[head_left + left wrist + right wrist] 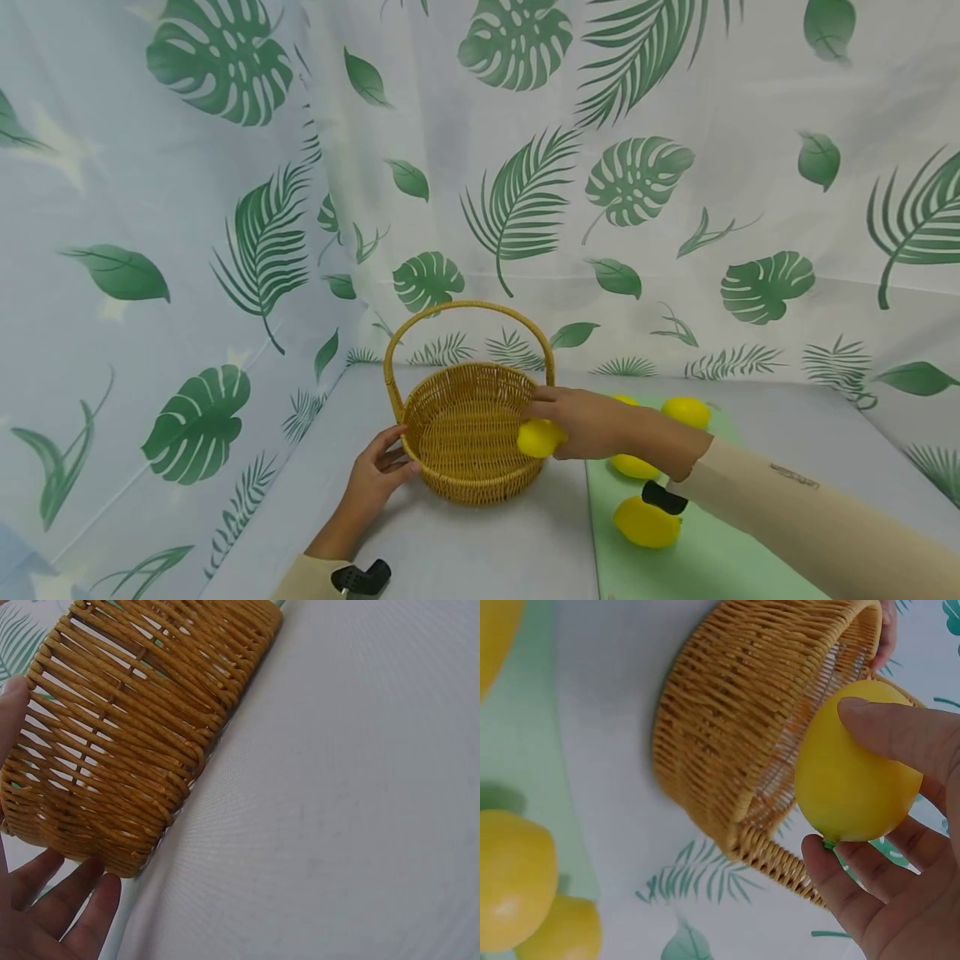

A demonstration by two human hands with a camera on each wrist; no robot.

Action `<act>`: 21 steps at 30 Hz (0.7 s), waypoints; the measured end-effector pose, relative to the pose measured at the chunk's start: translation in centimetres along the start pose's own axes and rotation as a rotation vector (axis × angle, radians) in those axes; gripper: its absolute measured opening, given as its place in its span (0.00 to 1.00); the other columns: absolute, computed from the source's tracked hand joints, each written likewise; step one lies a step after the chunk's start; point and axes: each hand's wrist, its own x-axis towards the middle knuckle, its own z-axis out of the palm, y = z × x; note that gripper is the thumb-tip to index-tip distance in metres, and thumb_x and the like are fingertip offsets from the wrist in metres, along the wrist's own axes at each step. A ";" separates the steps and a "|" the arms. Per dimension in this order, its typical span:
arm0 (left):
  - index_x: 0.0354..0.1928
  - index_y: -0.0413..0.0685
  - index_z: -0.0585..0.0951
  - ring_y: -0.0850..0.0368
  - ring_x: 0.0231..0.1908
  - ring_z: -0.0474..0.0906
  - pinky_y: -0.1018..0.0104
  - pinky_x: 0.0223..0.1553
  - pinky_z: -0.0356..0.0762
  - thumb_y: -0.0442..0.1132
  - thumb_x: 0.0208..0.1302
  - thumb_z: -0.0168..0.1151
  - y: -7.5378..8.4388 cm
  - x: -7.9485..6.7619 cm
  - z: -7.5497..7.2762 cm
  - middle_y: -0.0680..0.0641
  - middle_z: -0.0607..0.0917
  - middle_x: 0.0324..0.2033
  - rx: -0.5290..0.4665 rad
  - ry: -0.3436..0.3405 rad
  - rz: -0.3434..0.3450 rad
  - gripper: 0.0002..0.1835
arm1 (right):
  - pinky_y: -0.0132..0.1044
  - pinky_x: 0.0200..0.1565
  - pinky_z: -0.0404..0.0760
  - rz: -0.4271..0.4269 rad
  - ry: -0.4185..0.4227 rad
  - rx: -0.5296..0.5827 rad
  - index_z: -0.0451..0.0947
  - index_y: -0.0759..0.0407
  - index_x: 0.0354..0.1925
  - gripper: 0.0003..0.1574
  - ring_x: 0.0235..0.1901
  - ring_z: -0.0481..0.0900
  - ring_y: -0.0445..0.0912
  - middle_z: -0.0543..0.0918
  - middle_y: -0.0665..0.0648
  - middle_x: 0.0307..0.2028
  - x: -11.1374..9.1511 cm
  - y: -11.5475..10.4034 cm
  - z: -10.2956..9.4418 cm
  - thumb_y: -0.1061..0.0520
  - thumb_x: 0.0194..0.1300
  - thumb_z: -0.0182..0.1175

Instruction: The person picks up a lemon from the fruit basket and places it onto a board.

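A round wicker basket [472,433] with a tall arched handle stands on the white surface. My left hand [378,471] holds its left side, with fingertips at the rim. In the left wrist view, fingers [67,900] of that hand lie against the woven wall. My right hand [585,421] grips a yellow lemon [540,438] at the basket's right rim. The right wrist view shows the thumb across this lemon [859,769], the other fingers on its far side, and its small green tip.
A pale green mat [705,533] lies to the right of the basket. Several lemons rest on it, one near the front [648,522] and one farther back [686,412], others partly hidden by my right arm. Leaf-patterned cloth walls [517,317] rise behind and at the left.
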 end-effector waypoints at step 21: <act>0.69 0.40 0.67 0.34 0.58 0.72 0.65 0.46 0.80 0.30 0.56 0.72 -2.9 0.9 -0.4 0.34 0.66 0.66 0.007 0.022 0.003 0.38 | 0.45 0.52 0.77 0.075 0.022 0.044 0.75 0.47 0.58 0.34 0.48 0.74 0.44 0.72 0.43 0.53 -4.5 1.9 0.6 0.57 0.54 0.73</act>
